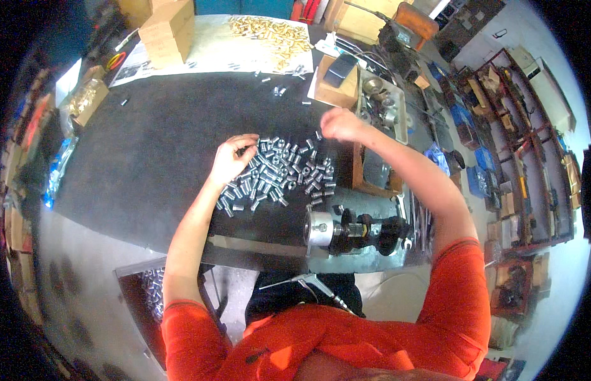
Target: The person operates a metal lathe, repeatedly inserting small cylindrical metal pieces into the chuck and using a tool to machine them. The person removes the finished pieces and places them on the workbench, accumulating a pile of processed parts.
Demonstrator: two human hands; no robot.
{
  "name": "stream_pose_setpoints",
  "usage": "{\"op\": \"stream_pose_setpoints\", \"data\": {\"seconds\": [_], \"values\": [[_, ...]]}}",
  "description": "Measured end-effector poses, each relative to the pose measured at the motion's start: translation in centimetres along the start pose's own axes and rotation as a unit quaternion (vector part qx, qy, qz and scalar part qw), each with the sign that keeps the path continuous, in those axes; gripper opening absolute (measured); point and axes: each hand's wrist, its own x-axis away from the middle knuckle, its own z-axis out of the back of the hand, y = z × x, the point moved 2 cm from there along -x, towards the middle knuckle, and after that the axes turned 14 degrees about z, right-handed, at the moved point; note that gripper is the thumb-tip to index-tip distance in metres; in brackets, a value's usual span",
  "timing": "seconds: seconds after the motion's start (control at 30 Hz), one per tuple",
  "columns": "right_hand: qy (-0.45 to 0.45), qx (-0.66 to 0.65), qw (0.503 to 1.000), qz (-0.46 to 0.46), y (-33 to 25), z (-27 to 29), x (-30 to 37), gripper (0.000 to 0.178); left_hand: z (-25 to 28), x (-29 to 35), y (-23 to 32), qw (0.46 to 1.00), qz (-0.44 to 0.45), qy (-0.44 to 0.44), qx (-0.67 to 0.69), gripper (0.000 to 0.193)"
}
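Note:
A loose pile of small silver cylindrical metal parts [270, 174], some with a visible hole in the end, lies on the dark tabletop [137, 152] in front of me. At the pile's upper left edge is my left hand [234, 155], its fingers bent toward the parts with a gap between thumb and fingers. My right hand [342, 125] is above the pile's upper right side, near a cardboard box. Its fingers are curled closed, and whatever they may hold is hidden. A single silver part [319, 135] shows just beside it.
A metal fixture with a black shaft [356, 230] stands at the near right. Brass-coloured parts [270, 38] lie on white paper at the back, beside stacked cardboard boxes [165, 41]. A dark phone-like object [339, 69] rests on a box. An air blow gun [314, 286] is by my lap.

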Motion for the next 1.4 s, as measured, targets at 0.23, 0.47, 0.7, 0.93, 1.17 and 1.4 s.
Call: {"op": "stream_pose_setpoints", "data": {"seconds": [0.23,0.47,0.7,0.93,1.17,1.4], "values": [[0.189,-0.391,0.874,-0.219,2.8,0.6,-4.5,0.036,0.0,-0.5,0.2,1.000,0.011,-0.022,0.018,0.016],[0.087,-0.363,0.927,0.023,-4.7,-0.1,-5.4,0.027,0.5,0.1,0.0,1.000,-0.002,-0.009,0.014,0.014],[-0.030,-0.297,0.953,-0.060,-10.5,2.3,-3.7,0.043,0.3,0.2,0.8,1.000,-0.006,-0.021,0.004,0.010],[0.159,-0.142,0.963,-0.165,-5.6,4.0,-0.1,0.039,1.3,1.9,0.9,1.000,-0.015,-0.014,-0.019,0.009],[0.041,-0.469,0.878,-0.091,-7.9,0.4,-0.5,0.036,0.5,1.5,0.9,1.000,-0.004,-0.020,0.012,0.011],[0.108,-0.391,0.914,0.030,-8.0,5.7,2.2,0.029,1.5,2.0,1.3,0.999,0.008,-0.014,-0.027,0.015]]}}
